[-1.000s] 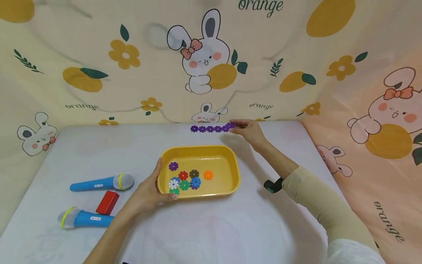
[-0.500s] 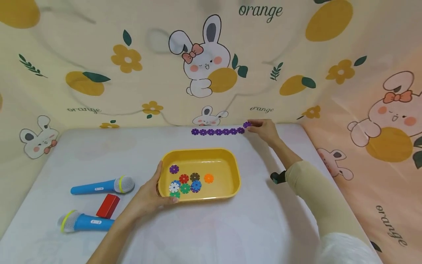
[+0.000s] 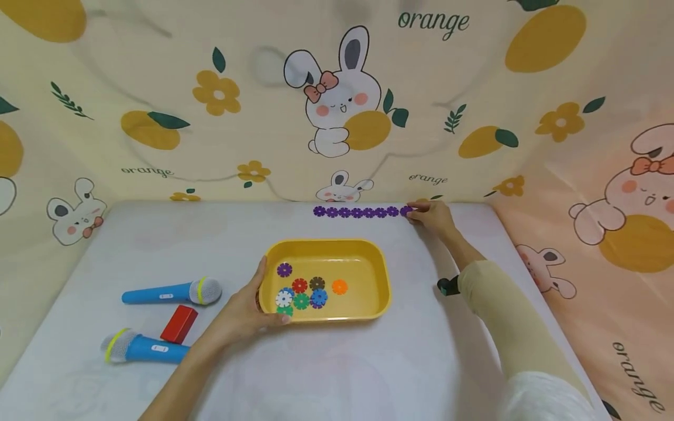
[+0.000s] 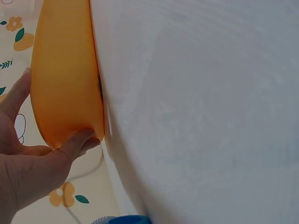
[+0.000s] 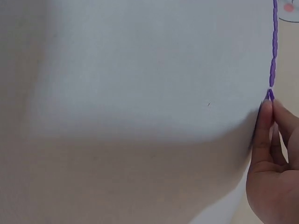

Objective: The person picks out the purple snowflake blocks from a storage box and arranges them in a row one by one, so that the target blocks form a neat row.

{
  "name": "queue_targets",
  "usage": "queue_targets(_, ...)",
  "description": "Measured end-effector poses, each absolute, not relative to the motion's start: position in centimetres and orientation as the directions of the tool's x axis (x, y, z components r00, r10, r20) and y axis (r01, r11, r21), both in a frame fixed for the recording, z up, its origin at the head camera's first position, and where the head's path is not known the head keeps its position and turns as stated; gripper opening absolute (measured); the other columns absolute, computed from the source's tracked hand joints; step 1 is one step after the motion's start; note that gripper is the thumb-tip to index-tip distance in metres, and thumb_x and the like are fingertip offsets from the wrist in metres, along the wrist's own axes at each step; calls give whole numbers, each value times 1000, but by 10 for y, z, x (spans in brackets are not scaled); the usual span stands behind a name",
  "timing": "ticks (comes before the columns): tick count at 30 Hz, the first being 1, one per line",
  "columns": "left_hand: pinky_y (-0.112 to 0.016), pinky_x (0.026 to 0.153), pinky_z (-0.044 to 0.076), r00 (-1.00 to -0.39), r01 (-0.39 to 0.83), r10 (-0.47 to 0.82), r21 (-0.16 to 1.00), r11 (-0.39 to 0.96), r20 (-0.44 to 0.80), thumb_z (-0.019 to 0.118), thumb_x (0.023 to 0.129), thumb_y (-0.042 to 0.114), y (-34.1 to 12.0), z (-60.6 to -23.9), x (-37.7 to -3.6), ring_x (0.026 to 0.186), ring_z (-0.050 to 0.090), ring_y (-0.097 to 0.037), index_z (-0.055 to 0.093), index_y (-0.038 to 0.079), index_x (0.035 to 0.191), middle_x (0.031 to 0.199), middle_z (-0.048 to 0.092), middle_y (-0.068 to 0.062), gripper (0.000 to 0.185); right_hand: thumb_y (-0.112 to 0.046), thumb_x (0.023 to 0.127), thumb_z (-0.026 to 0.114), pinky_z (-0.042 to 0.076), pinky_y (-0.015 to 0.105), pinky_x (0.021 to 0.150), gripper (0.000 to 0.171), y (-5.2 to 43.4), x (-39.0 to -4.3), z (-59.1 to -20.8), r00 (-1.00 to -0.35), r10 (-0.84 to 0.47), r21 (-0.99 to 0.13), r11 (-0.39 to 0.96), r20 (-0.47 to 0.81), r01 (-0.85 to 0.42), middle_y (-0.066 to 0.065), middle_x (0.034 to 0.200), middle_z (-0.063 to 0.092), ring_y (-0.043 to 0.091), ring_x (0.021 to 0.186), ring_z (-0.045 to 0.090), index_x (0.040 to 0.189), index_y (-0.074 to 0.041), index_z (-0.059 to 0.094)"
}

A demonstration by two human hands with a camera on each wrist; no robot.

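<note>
The right hand (image 3: 433, 215) reaches to the far edge of the desk (image 3: 131, 245), where its fingertips (image 5: 268, 108) pinch the last purple disc at the right end of the purple disc chain (image 3: 362, 211). That chain lies flat in a straight row, running left from the hand just short of the printed backdrop (image 3: 210, 117) (very little room behind it). The left hand (image 3: 243, 310) grips the near-left corner of the yellow tray (image 3: 380, 263), thumb on the left rim and fingers curled over the front lip. Loose coloured discs (image 3: 302, 290) sit in the tray's left half, its right half bare. Open desk lies between tray and chain, and in front of the tray toward the person. Well left of the tray, two blue toy microphones (image 3: 168, 292) lie with a red block (image 3: 179, 323) between them.
</note>
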State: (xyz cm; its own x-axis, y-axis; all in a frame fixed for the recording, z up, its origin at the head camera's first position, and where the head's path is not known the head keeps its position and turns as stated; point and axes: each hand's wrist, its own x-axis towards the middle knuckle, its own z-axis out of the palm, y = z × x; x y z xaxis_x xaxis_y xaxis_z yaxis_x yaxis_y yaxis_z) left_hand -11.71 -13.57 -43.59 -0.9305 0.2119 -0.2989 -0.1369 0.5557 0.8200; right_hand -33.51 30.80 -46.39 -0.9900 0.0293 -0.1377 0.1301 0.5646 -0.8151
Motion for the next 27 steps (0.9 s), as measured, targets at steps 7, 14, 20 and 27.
queue_targets(7, -49, 106, 43, -928, -141, 211, 815, 562, -306, 88, 75, 31, -135, -434, -116, 137, 42, -40, -2, 20, 161, 161, 26, -19, 124, -14, 92, 72, 56, 17, 69, 43, 310, -335, -465, -986, 18, -805, 575, -166, 146, 21, 115, 68, 4, 71, 69, 133, -3, 63)
queue_targets(14, -52, 107, 41, -928, -144, 207, 812, 565, -309, 88, 75, 32, -134, -434, -116, 137, 41, -41, -2, 21, 161, 160, 29, -18, 125, -19, 92, 73, 56, 20, 77, 43, 303, -329, -456, -992, -11, -844, 526, -127, 103, 17, 116, 69, 10, 81, 69, 131, -4, 65)
queue_targets(20, -52, 107, 42, -929, -139, 207, 807, 574, -308, 87, 76, 33, -135, -434, -117, 133, 44, -40, -2, 20, 161, 159, 31, -19, 124, -13, 95, 68, 55, 41, 91, 41, 272, -315, -435, -989, -123, -923, 382, -86, 32, 20, 114, 71, 35, 101, 69, 131, 5, 62)
queue_targets(27, -53, 108, 41, -925, -156, 200, 803, 576, -324, 87, 76, 32, -134, -433, -117, 133, 44, -39, -3, 22, 161, 159, 31, -19, 124, -19, 94, 70, 52, 51, 94, 40, 229, -293, -419, -967, -239, -928, 372, -86, -10, 23, 116, 68, 39, 103, 67, 128, 1, 65)
